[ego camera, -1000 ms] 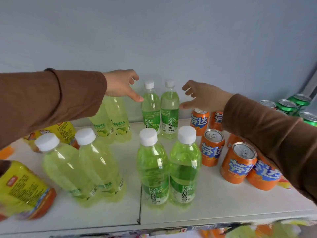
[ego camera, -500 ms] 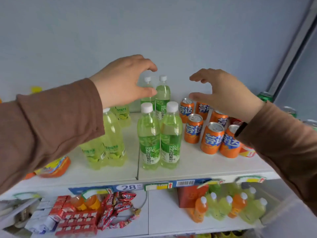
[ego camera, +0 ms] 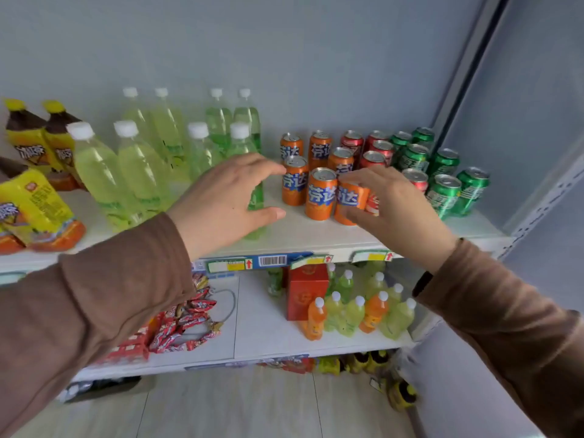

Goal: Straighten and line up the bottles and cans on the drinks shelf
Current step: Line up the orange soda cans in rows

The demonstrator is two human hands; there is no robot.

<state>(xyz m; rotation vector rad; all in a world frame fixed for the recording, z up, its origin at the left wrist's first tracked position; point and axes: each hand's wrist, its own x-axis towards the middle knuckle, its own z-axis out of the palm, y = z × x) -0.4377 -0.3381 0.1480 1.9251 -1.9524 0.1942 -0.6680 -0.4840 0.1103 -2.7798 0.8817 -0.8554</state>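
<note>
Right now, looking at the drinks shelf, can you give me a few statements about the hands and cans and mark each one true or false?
1. The right hand grips an orange can. True.
2. The left hand holds a green can. False: it is spread in front of a green bottle, holding nothing.
3. The green cans stand at the right end of the shelf. True.
4. All the orange cans lie on their sides. False: they stand upright.
</note>
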